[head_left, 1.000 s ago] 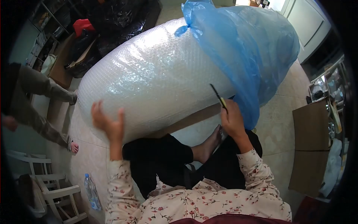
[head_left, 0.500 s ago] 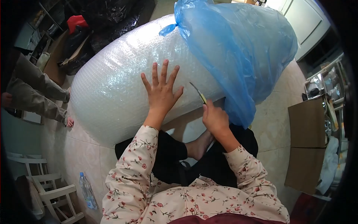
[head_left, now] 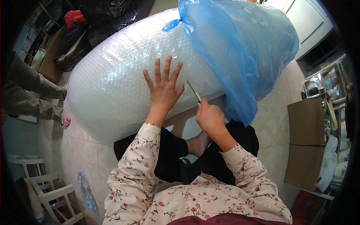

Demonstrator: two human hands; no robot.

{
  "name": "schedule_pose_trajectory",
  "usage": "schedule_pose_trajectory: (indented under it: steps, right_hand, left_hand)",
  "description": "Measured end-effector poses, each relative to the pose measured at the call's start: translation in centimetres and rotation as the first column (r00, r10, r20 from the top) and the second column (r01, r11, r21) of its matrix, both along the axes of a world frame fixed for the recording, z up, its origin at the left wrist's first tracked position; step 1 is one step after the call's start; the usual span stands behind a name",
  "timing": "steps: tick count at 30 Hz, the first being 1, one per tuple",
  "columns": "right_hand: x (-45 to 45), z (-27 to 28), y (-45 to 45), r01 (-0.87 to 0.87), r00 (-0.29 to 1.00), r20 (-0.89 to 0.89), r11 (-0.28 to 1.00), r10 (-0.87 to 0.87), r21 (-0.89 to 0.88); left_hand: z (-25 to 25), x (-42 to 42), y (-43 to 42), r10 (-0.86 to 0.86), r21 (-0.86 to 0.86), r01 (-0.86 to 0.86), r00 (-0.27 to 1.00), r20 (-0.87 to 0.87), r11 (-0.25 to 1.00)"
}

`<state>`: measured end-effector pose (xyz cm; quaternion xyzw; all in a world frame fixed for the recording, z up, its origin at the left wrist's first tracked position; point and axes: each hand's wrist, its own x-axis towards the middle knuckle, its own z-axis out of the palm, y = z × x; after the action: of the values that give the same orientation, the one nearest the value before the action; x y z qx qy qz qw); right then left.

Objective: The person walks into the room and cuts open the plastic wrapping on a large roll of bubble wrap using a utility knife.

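A large roll of bubble wrap (head_left: 116, 71) lies across the floor in front of me. My left hand (head_left: 164, 88) rests flat on it, fingers spread. In my right hand (head_left: 211, 116) is a utility knife (head_left: 194, 91) with a yellow-green handle and a long thin blade. The blade points up and left over the roll, just right of my left thumb; whether it touches the wrap I cannot tell. A blue plastic bag (head_left: 240, 48), with a knot at its left edge, covers the right part of the roll.
Another person's legs (head_left: 35, 97) stand at the roll's left end. A water bottle (head_left: 86, 190) and a white stool (head_left: 54, 193) are at lower left. Cardboard (head_left: 307, 142) leans by shelves on the right. Black bags (head_left: 112, 18) lie behind the roll, and a white door (head_left: 309, 18) stands at back right.
My right hand with the utility knife has moved left, bringing the blade closer to my left thumb. My left hand stays spread on the bubble wrap. The view has shifted slightly.
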<state>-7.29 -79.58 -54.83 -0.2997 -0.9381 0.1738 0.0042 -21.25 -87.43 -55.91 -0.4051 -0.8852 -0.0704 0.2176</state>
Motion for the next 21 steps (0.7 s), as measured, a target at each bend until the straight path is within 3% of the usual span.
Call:
schedule_pose_trajectory:
  steps: [7,13,19,21]
  right_hand:
    - [-2.2,-1.6,0.0,0.02,0.995,0.103,0.996,-0.011,-0.084]
    - [-2.4,-4.3,-0.6,0.078,0.995,0.076,0.988,-0.069,-0.136]
    - [0.4,-1.8,-1.8,0.03,0.989,0.15,0.996,-0.017,-0.089]
    - [-0.4,-3.4,-1.5,0.031,0.99,0.138,0.995,-0.017,-0.098]
  left_hand:
    - [-0.2,0.0,-0.1,-0.011,-0.005,0.011,1.0,0.018,1.0]
    - [-0.7,0.2,-0.4,0.006,-0.022,-0.006,1.0,0.029,1.0]
    - [-0.5,0.1,-0.3,0.005,-0.017,-0.004,0.999,0.043,1.0]
    - [-0.9,0.4,-0.5,-0.004,-0.012,0.005,0.998,0.056,1.0]
